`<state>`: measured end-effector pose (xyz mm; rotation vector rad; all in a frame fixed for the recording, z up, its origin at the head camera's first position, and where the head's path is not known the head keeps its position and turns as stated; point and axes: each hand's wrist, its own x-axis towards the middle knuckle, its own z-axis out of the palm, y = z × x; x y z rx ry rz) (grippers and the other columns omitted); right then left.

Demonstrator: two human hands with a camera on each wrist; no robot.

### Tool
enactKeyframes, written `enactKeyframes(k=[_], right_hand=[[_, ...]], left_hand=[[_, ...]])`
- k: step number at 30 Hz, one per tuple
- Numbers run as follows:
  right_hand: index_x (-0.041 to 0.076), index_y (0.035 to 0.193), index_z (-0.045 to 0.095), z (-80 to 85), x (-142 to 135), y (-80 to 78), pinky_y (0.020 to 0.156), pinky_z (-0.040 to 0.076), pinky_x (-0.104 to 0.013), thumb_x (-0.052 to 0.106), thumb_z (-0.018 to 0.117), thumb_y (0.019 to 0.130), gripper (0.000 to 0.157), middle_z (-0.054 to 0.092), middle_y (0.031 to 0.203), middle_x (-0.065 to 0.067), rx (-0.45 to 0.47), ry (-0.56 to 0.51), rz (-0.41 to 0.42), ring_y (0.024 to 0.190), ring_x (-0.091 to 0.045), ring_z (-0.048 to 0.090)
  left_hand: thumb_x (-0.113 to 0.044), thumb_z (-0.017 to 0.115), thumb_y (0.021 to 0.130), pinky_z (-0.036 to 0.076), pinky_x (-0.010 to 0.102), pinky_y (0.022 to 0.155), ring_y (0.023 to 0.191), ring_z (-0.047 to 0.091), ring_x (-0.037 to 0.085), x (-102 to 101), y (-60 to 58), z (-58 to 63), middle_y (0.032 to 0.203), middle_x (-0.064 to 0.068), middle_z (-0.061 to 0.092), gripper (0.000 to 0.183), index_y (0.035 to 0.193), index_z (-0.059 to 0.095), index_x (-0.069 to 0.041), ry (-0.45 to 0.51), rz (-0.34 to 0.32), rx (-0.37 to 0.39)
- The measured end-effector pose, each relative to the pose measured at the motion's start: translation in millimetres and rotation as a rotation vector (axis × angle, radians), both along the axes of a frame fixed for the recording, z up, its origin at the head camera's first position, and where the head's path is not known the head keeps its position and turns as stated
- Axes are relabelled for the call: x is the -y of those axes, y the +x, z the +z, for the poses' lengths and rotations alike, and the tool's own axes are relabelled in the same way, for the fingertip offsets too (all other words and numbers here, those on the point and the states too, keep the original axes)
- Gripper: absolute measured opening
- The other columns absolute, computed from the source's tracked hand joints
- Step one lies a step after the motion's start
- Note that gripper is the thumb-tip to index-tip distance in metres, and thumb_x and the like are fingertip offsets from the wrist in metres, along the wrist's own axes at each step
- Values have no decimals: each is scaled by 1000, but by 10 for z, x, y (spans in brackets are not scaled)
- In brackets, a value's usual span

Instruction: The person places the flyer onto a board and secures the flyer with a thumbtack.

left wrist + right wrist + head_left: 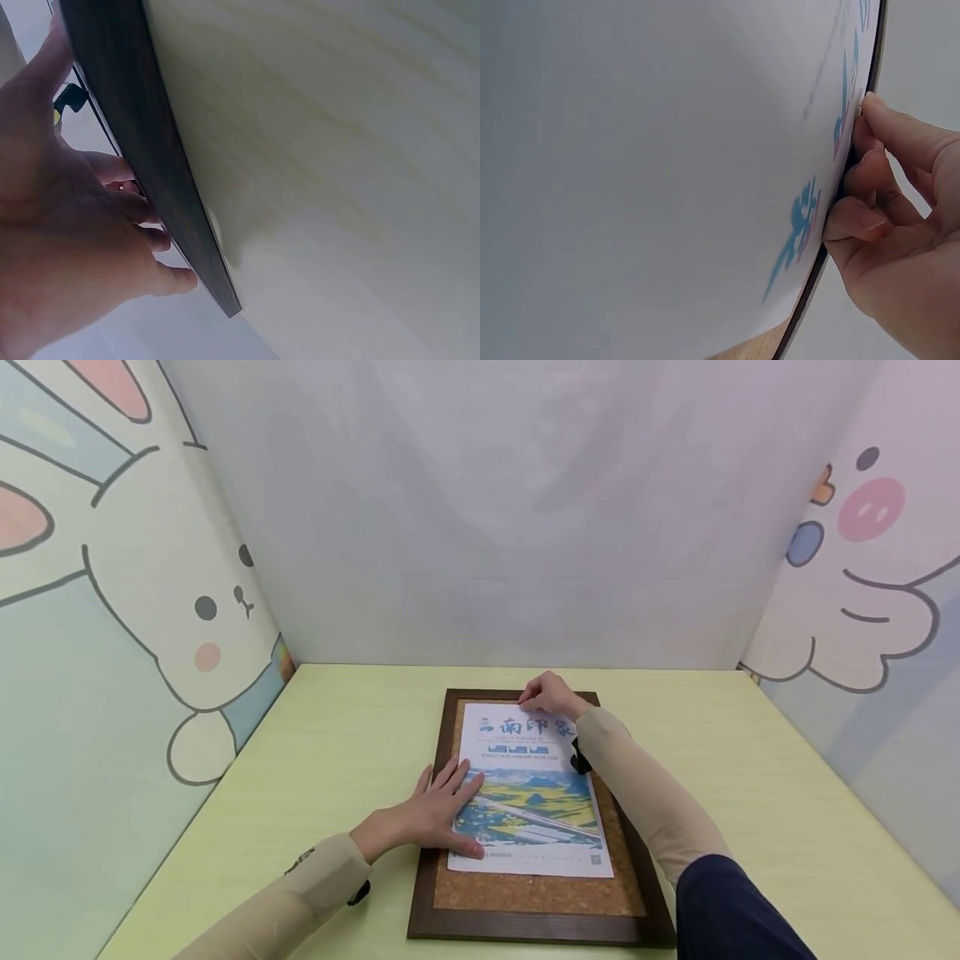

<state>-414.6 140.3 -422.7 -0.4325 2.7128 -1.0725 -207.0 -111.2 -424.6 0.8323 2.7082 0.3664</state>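
Observation:
A printed poster (pixel 525 810) with blue Chinese lettering and a landscape picture lies on a cork board (pixel 540 897) in a dark brown wooden frame (pixel 540 928). My left hand (pixel 435 814) rests spread across the poster's left edge and the frame's left side. In the left wrist view its fingers reach over the frame's edge (pixel 142 135). At the poster's top edge, my right hand (pixel 553 695) has curled fingers, thumb and forefinger pinched together. A tiny gold-coloured pin (pixel 860 109) shows between those fingertips, mostly hidden. The poster lies flat under both hands.
The framed board lies on a pale yellow-green wood-grain table (pixel 360 735). A plain whitish wall (pixel 480 527) stands behind. Side panels carry a cartoon rabbit (pixel 172 585) on the left and a cartoon pig (pixel 877 568) on the right.

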Motion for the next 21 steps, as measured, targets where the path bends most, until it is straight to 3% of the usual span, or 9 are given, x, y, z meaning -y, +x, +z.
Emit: enactKeyframes(k=[21], right_hand=[[7, 83, 75, 35, 36, 7, 70, 44, -26, 10, 71, 87, 7, 71, 91, -10, -17, 20, 38, 74, -18, 58]], left_hand=[[-64, 68, 78, 1, 66, 114, 151, -2, 37, 15, -11, -1, 163, 18, 3, 104, 155, 18, -14, 13, -9, 14]])
